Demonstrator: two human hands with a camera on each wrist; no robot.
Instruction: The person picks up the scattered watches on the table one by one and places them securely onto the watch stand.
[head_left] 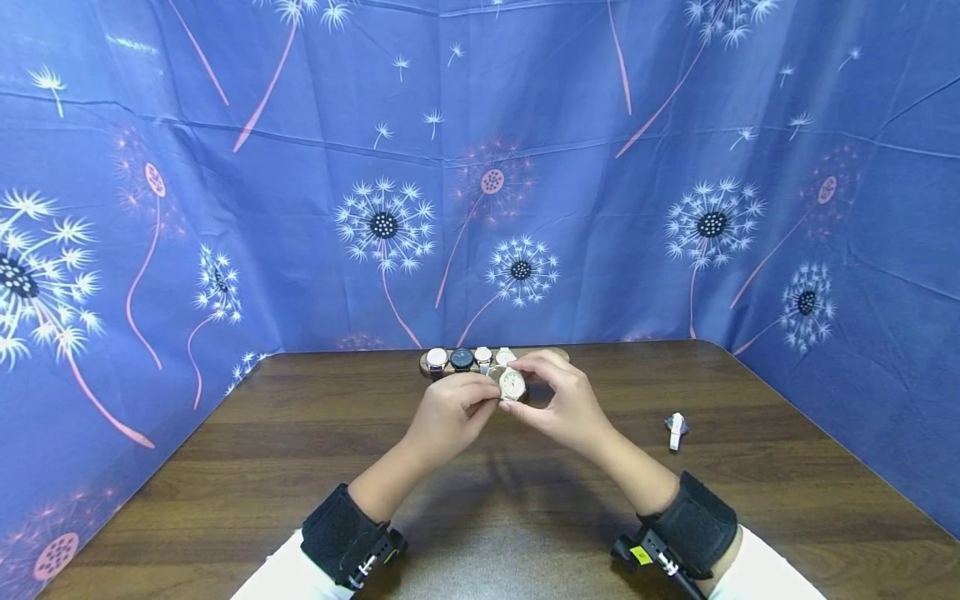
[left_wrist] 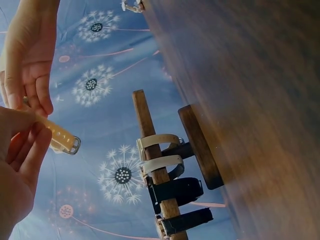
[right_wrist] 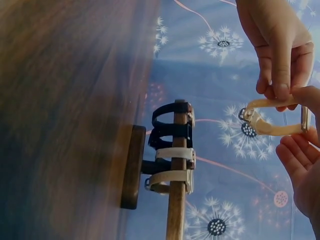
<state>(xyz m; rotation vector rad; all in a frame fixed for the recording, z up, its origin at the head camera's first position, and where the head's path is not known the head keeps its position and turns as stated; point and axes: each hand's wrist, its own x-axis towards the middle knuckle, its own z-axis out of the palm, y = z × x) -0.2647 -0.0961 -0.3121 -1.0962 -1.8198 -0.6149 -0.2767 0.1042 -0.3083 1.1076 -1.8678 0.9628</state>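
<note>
In the head view, both hands hold a wristwatch [head_left: 512,384] with a white dial, raised in front of a wooden watch stand [head_left: 557,353]. My left hand [head_left: 452,410] pinches its strap, a cream band [right_wrist: 274,131] that forms a loop in the right wrist view. The thumb and index finger of my right hand [head_left: 564,400] grip the case from opposite edges. A metal buckle [left_wrist: 76,145] pokes out past the left fingers in the left wrist view. Behind the hands, several watches hang side by side on the stand's bar [left_wrist: 142,112], among them a black-strapped watch [left_wrist: 177,192].
At the right of the brown wooden table [head_left: 315,467] lies a small white-strapped item [head_left: 676,431]. The stand, with its wooden base [right_wrist: 132,167], is near the table's back edge. A blue dandelion-print cloth [head_left: 600,250] hangs behind and along both sides.
</note>
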